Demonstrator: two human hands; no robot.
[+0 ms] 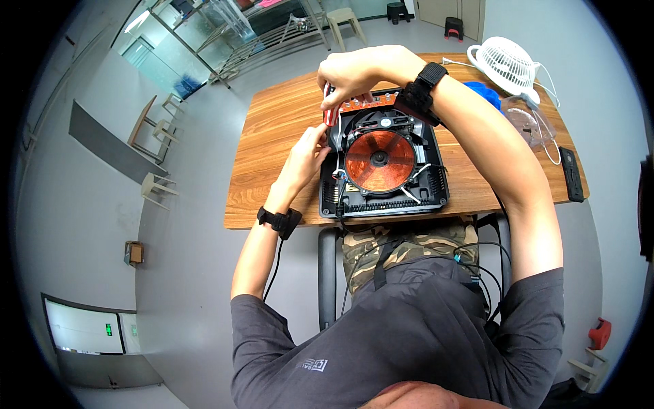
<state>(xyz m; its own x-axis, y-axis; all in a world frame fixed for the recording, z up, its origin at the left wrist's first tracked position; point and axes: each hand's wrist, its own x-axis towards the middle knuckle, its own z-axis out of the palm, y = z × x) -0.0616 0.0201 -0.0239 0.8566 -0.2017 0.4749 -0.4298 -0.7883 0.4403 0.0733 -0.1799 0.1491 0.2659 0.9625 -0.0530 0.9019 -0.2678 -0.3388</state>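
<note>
An opened induction cooker (436,184) lies on the wooden table in front of me. Its round copper coil (368,157) fills the middle of the black housing, and an orange circuit board (386,100) runs along the far edge. My right hand (351,73) is closed round the red-and-clear handle of a screwdriver (331,116), held upright over the housing's far left corner. The screwdriver's tip is hidden. My left hand (308,158) rests at the left edge of the housing, with its fingertips by the lower end of the screwdriver; whether they pinch anything is unclear.
A white fan (505,65) stands at the table's far right, beside a blue cloth (484,94) and a clear plastic bag (528,128). A black strip-shaped object (571,174) lies at the right edge. Bare wood (266,157) shows left of the cooker.
</note>
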